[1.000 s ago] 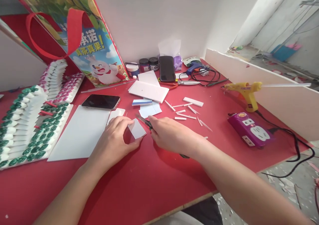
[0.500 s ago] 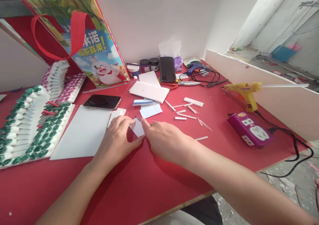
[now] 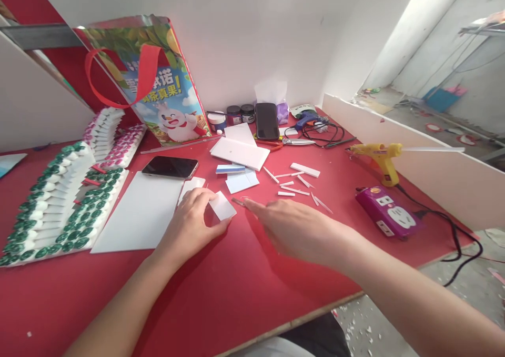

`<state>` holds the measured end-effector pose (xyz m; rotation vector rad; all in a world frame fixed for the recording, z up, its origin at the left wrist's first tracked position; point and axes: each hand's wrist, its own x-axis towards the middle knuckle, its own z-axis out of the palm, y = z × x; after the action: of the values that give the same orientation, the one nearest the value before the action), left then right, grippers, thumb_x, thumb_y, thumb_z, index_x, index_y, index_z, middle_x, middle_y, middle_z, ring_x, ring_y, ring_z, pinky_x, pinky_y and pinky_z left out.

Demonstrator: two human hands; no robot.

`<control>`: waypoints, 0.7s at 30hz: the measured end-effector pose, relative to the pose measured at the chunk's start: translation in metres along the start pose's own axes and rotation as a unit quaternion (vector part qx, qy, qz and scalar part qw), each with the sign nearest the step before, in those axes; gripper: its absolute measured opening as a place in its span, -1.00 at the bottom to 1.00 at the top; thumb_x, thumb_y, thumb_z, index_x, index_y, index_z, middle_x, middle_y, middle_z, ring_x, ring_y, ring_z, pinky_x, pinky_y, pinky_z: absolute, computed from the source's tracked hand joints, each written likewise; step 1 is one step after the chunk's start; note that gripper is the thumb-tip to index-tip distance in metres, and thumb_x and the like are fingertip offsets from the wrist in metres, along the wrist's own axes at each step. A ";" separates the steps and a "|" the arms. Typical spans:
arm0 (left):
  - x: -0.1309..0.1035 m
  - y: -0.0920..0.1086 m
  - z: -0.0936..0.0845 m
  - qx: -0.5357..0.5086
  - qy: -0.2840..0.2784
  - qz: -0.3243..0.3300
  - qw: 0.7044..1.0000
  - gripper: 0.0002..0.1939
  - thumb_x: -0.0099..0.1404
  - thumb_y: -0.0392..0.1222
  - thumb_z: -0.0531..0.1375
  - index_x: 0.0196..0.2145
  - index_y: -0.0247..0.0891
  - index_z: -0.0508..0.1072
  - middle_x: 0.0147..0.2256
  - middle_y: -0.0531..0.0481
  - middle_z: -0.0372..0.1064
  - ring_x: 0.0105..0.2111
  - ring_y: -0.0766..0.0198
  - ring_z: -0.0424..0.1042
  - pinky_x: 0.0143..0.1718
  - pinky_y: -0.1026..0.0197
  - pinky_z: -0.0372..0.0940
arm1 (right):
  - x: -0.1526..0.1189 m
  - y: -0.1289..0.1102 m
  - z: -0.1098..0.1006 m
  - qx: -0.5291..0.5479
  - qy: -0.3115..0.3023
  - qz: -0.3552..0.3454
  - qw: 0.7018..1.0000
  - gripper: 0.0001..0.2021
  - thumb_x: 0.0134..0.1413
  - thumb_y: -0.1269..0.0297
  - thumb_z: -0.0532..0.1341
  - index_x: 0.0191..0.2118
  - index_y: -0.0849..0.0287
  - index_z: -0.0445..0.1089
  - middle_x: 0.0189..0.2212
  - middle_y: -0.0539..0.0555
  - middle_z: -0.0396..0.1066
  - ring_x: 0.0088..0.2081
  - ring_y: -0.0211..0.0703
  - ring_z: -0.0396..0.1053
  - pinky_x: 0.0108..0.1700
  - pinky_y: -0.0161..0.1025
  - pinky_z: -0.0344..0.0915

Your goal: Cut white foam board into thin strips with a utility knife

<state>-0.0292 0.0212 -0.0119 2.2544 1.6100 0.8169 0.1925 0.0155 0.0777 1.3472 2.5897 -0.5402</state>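
Observation:
My left hand (image 3: 195, 212) grips a small white piece of board (image 3: 222, 207) between its thumb and fingers, just above the red tabletop. To its right, my right hand (image 3: 290, 222) is closed round a slim craft knife (image 3: 238, 202), the handle mostly hidden in the fingers. The metal tip points left toward the board piece but stands a little apart from it. A small white card (image 3: 191, 184) lies beyond the left fingers, next to a large white sheet (image 3: 134, 212).
Cut white strips (image 3: 294, 192), stacked boards (image 3: 240, 152) and scissors (image 3: 302, 142) lie beyond my hands. A phone (image 3: 169, 166) and green-trimmed model (image 3: 71, 209) are left. A yellow glue gun (image 3: 381, 159) and purple power socket (image 3: 389, 212) stand right.
My right hand has drawn back to the right with the craft knife, away from the board piece. The piece has turned slightly in my left hand. The camera view has shifted.

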 end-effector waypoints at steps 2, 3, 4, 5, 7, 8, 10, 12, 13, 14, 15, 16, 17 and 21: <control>0.001 -0.001 -0.001 -0.057 -0.011 -0.033 0.998 -0.55 0.14 0.06 0.30 -0.07 -0.16 0.39 -0.06 -0.12 0.38 0.00 -0.03 0.38 0.03 -0.07 0.32 | 0.002 0.007 -0.011 0.064 0.046 0.058 0.995 -0.42 0.18 0.47 0.06 0.33 0.22 0.08 -0.33 0.15 0.51 -0.38 -0.07 0.46 -0.45 -0.28 0.18; 0.001 -0.002 -0.002 -0.097 -0.013 -0.053 0.994 -0.51 0.13 0.05 0.32 -0.03 -0.16 0.38 -0.03 -0.12 0.38 -0.01 -0.01 0.39 0.02 -0.05 0.32 | 0.006 0.011 -0.016 0.111 0.066 0.084 0.988 -0.46 0.19 0.41 0.07 0.30 0.19 0.09 -0.34 0.13 0.49 -0.44 -0.11 0.42 -0.49 -0.29 0.16; 0.003 -0.003 -0.003 -0.143 -0.011 -0.070 0.987 -0.48 0.12 0.04 0.33 0.00 -0.16 0.36 0.00 -0.13 0.37 -0.01 0.01 0.40 0.03 -0.04 0.33 | 0.011 0.015 -0.021 0.167 0.081 0.097 0.978 -0.49 0.18 0.38 0.08 0.26 0.16 0.12 -0.34 0.10 0.48 -0.48 -0.15 0.39 -0.53 -0.31 0.15; 0.004 -0.004 -0.004 -0.193 -0.004 -0.080 0.978 -0.46 0.12 0.03 0.34 0.02 -0.16 0.35 0.02 -0.14 0.36 0.00 0.03 0.40 0.05 -0.04 0.32 | 0.018 0.018 -0.024 0.232 0.078 0.095 0.965 -0.52 0.14 0.39 0.11 0.20 0.13 0.16 -0.34 0.06 0.47 -0.51 -0.19 0.36 -0.54 -0.32 0.16; 0.007 -0.006 -0.007 -0.285 0.027 -0.085 0.954 -0.46 0.12 -0.02 0.35 0.03 -0.18 0.34 0.04 -0.16 0.35 0.03 0.04 0.39 0.09 -0.04 0.30 | 0.034 0.025 -0.024 0.378 0.073 0.042 0.922 -0.62 0.07 0.47 0.15 0.04 0.13 0.24 -0.34 0.02 0.45 -0.45 -0.23 0.39 -0.48 -0.34 0.27; 0.009 -0.006 -0.008 -0.320 0.043 -0.087 0.942 -0.46 0.12 -0.04 0.36 0.02 -0.19 0.34 0.03 -0.17 0.35 0.03 0.05 0.39 0.10 -0.05 0.29 | 0.041 0.028 -0.022 0.458 0.087 0.011 0.885 -0.70 0.04 0.50 0.16 -0.07 0.16 0.26 -0.30 0.02 0.45 -0.41 -0.25 0.42 -0.40 -0.34 0.34; 0.012 -0.005 -0.011 -0.366 0.064 -0.096 0.923 -0.47 0.11 -0.06 0.36 0.00 -0.21 0.34 0.00 -0.17 0.36 0.03 0.07 0.39 0.12 -0.04 0.28 | 0.052 0.032 -0.013 0.567 0.113 -0.026 0.815 -0.83 0.07 0.51 0.13 -0.19 0.19 0.25 -0.31 0.04 0.46 -0.41 -0.27 0.43 -0.31 -0.28 0.40; 0.014 -0.004 -0.014 -0.389 0.070 -0.115 0.911 -0.47 0.10 -0.06 0.36 -0.01 -0.22 0.35 -0.03 -0.16 0.38 0.02 0.08 0.41 0.12 -0.03 0.29 | 0.058 0.034 -0.002 0.603 0.129 -0.035 0.787 -0.89 0.12 0.47 0.14 -0.21 0.19 0.24 -0.43 -0.01 0.44 -0.49 -0.29 0.38 -0.37 -0.29 0.37; 0.015 -0.003 -0.014 -0.398 0.070 -0.126 0.906 -0.48 0.10 -0.05 0.36 -0.01 -0.23 0.35 -0.03 -0.16 0.39 0.02 0.08 0.41 0.12 -0.03 0.29 | 0.059 0.035 0.002 0.609 0.133 -0.031 0.781 -0.91 0.14 0.44 0.14 -0.21 0.19 0.24 -0.48 -0.04 0.42 -0.54 -0.31 0.34 -0.42 -0.31 0.34; 0.015 -0.002 -0.015 -0.410 0.069 -0.136 0.899 -0.48 0.10 -0.04 0.36 -0.02 -0.23 0.36 -0.03 -0.17 0.39 0.02 0.07 0.41 0.12 -0.03 0.29 | 0.060 0.035 0.006 0.615 0.137 -0.027 0.776 -0.92 0.16 0.40 0.15 -0.22 0.19 0.24 -0.52 -0.06 0.40 -0.58 -0.33 0.29 -0.47 -0.33 0.29; 0.014 -0.002 -0.015 -0.424 0.066 -0.147 0.891 -0.48 0.10 -0.03 0.35 -0.02 -0.23 0.37 -0.03 -0.18 0.40 0.03 0.06 0.40 0.11 -0.03 0.30 | 0.060 0.036 0.009 0.623 0.139 -0.022 0.769 -0.93 0.17 0.37 0.17 -0.24 0.19 0.23 -0.55 -0.07 0.38 -0.60 -0.35 0.25 -0.51 -0.35 0.24; 0.014 -0.003 -0.015 -0.444 0.063 -0.159 0.880 -0.48 0.10 -0.02 0.35 -0.02 -0.23 0.38 -0.02 -0.18 0.41 0.04 0.05 0.40 0.11 -0.03 0.30 | 0.061 0.036 0.011 0.633 0.137 -0.016 0.761 -0.91 0.17 0.33 0.18 -0.26 0.18 0.23 -0.55 -0.08 0.38 -0.62 -0.37 0.23 -0.53 -0.36 0.21; 0.013 -0.003 -0.014 -0.470 0.058 -0.168 0.865 -0.48 0.10 -0.02 0.35 -0.01 -0.22 0.39 -0.02 -0.17 0.42 0.03 0.05 0.41 0.11 -0.02 0.31 | 0.061 0.037 0.012 0.644 0.133 -0.011 0.753 -0.88 0.16 0.30 0.20 -0.28 0.18 0.23 -0.56 -0.08 0.38 -0.62 -0.38 0.21 -0.54 -0.37 0.20; 0.012 -0.004 -0.013 -0.592 0.036 -0.185 0.784 -0.62 0.19 -0.03 0.30 -0.06 -0.18 0.46 -0.02 -0.09 0.46 0.01 0.10 0.43 0.10 0.02 0.36 | 0.063 0.039 0.013 0.672 0.111 0.004 0.732 -0.75 0.08 0.17 0.31 -0.32 0.17 0.24 -0.56 -0.07 0.37 -0.62 -0.38 0.20 -0.56 -0.38 0.17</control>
<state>-0.0369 0.0320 0.0007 0.9781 0.9664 1.2841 0.1876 0.0783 0.0371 1.6757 2.1222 -2.7101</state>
